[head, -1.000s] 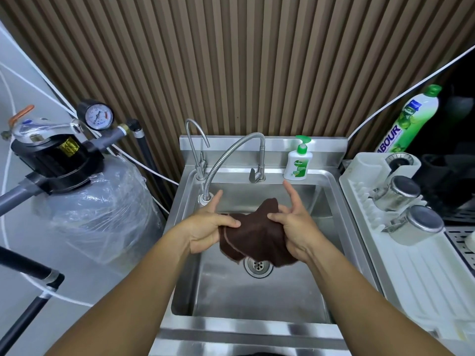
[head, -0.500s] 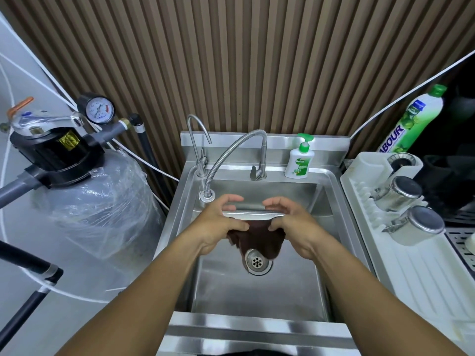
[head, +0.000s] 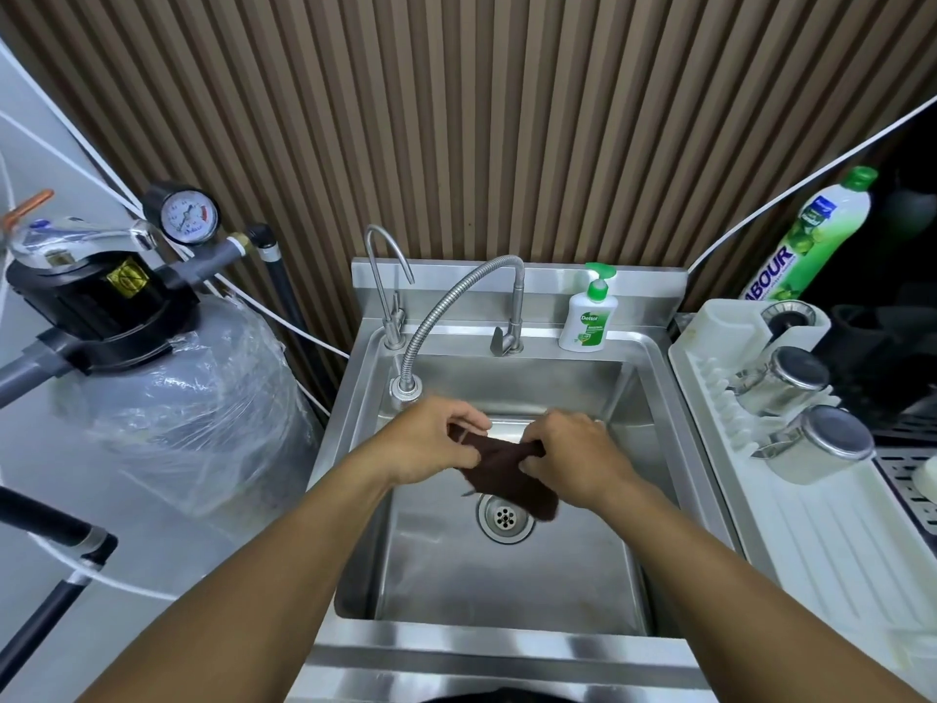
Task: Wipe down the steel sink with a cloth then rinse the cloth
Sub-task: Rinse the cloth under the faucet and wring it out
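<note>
A dark brown cloth hangs bunched over the middle of the steel sink, just above the drain. My left hand grips its left end with curled fingers. My right hand grips its right end, thumb and fingers pinched round the fabric. The hands are close together and the cloth between them is gathered into a narrow band, its loose lower part drooping toward the drain. No water is seen running from the flexible tap, whose outlet sits left of my hands.
A thin curved tap and a soap pump bottle stand on the sink's back ledge. A white dish rack with steel cups lies to the right, a green bottle behind it. A wrapped tank stands left.
The cloth, spread wide a second ago, is now gathered into a narrow band. Both hands have turned knuckles up and closed round its ends, staying over the drain.
</note>
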`<act>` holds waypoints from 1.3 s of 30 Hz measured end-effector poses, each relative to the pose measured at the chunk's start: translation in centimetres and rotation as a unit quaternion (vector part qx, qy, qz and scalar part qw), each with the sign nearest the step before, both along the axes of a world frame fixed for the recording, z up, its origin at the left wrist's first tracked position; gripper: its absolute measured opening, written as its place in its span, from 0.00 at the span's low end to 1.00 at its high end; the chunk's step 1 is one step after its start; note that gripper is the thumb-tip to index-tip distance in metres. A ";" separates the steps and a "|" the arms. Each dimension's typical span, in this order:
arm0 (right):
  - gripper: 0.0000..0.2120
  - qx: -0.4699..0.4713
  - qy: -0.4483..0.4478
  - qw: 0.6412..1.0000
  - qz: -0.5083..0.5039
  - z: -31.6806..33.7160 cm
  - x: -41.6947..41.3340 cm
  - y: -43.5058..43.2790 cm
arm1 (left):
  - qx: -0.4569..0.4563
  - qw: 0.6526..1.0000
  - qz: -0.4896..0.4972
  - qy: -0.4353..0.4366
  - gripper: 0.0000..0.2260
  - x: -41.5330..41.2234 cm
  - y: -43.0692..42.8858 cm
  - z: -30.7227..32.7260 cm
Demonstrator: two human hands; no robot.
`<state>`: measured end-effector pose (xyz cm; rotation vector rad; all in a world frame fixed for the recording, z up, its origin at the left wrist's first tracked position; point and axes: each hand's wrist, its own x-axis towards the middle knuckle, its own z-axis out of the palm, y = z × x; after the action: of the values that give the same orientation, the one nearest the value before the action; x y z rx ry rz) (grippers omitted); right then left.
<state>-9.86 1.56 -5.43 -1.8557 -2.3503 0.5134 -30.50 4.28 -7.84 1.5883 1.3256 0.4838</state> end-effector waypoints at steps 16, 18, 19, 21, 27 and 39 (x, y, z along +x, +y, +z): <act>0.19 -0.314 0.457 0.826 -0.101 -3.8 -1.0 0.5 | 0.038 0.994 0.050 -0.084 0.01 -2.2 0.0 -2.4; 0.21 -0.348 0.511 0.771 -0.151 -4.5 -1.2 0.2 | 0.059 0.988 0.130 -0.061 0.04 -2.7 -0.3 -3.3; 0.21 -0.360 0.535 0.744 -0.176 -4.8 -1.3 0.0 | 0.083 0.976 0.196 -0.047 0.05 -3.0 -0.4 -3.6; 0.19 -0.375 0.564 0.704 -0.213 -5.6 -1.4 -0.5 | 0.135 0.937 0.322 -0.027 0.09 -3.3 -0.3 -3.4; 0.13 -0.380 0.613 0.617 -0.316 -8.0 -0.5 -1.0 | 0.130 0.968 0.212 0.038 0.07 -3.7 3.2 -2.5; 0.16 -0.389 0.595 0.556 -0.430 -12.3 1.1 -1.6 | 0.225 0.968 0.064 0.092 0.19 4.0 0.1 -2.6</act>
<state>-8.72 -0.05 -17.75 -1.5506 -0.1868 1.9299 -26.46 4.36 -10.44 1.9631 1.5399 0.7753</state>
